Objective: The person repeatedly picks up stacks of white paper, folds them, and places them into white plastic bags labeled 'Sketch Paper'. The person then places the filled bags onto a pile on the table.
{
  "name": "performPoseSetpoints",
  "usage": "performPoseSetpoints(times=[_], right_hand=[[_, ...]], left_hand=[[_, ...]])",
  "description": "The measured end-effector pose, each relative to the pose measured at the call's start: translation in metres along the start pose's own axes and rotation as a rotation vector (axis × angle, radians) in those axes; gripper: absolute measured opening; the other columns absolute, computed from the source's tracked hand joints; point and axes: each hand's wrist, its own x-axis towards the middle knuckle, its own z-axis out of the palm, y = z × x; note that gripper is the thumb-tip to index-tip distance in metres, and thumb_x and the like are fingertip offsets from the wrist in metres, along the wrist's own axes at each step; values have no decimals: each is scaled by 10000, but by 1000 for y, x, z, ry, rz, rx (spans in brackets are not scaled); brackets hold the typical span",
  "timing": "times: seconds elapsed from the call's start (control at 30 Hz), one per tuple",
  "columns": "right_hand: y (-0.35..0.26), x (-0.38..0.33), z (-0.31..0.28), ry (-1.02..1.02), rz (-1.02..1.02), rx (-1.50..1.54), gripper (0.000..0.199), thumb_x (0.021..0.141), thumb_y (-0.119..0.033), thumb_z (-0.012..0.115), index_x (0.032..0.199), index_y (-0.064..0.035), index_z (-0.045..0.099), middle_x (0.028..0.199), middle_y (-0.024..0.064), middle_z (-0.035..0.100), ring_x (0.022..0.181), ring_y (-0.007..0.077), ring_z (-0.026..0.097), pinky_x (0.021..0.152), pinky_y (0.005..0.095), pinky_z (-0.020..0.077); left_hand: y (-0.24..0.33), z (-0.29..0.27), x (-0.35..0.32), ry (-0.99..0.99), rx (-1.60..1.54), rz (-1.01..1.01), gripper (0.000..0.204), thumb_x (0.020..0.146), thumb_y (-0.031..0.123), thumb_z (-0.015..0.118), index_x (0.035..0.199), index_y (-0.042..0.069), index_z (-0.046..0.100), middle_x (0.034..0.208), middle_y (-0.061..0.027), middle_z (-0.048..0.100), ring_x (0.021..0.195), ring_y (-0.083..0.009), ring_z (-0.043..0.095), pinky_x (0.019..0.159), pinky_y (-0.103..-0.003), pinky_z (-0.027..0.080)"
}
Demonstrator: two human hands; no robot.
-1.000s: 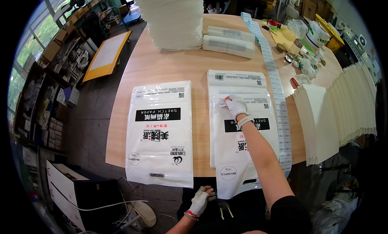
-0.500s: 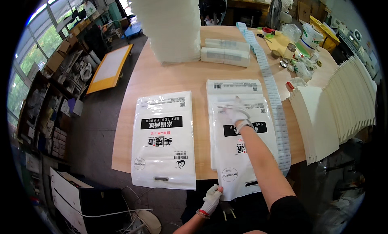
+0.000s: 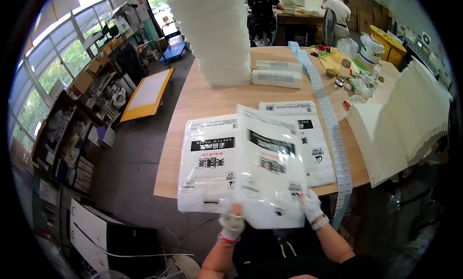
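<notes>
L hand & R hand, gloved, are gripping white pkg by opp. sides; I'm seeing it overlapping L-side pkg & R-side pkg on desk.

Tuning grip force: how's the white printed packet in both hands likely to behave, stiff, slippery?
Likely fairly stiff: the white printed packet looks nearly flat though the left hand and right hand grip it only near its lower end; support beneath is unclear. Probably slippery: glossy highlights suggest smooth film. Unlikely to roll, given its flat shape.
</notes>
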Motion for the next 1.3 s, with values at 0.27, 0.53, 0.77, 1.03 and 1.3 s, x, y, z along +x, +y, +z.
performPoseSetpoints(times=[0.27,0.53,0.77,1.03,1.3], right_hand=[[-26,53,189,-400,-85,-922,395,830,-408,483,995,-55,547,954,193,609,898,343,577,767,400,446],[-36,51,177,-359,-227,-991,364,824,-380,506,971,-51,551,917,187,616,890,346,584,754,411,454],[-59,-4,4,-323,-369,-764,144,802,-205,543,803,-66,580,722,123,581,666,260,576,619,346,464],[-140,-45,-269,627,-591,-1828,413,713,-151,626,1104,-55,535,1012,134,539,972,312,498,828,402,424],[-141,-31,-304,458,-444,-1501,452,675,-233,664,1070,-45,551,1060,121,535,1012,321,475,873,388,397]], left_hand=[[-188,-85,0,409,-582,-1398,308,850,244,458,1007,-9,538,979,-110,593,841,-238,596,724,-366,491],[-24,-76,118,178,-36,-558,294,792,210,586,967,-25,570,1167,-171,483,1102,-292,457,857,-407,426],[166,-79,196,-546,-2054,-140,316,844,290,546,879,-19,600,1107,-260,495,1033,-400,472,915,-525,329],[225,-35,219,-468,-2446,192,259,873,262,548,874,19,637,1044,-227,545,876,-387,525,858,-528,346],[250,-1,218,-707,-2459,204,309,882,289,534,871,-7,624,1048,-235,526,871,-335,519,836,-471,360]])
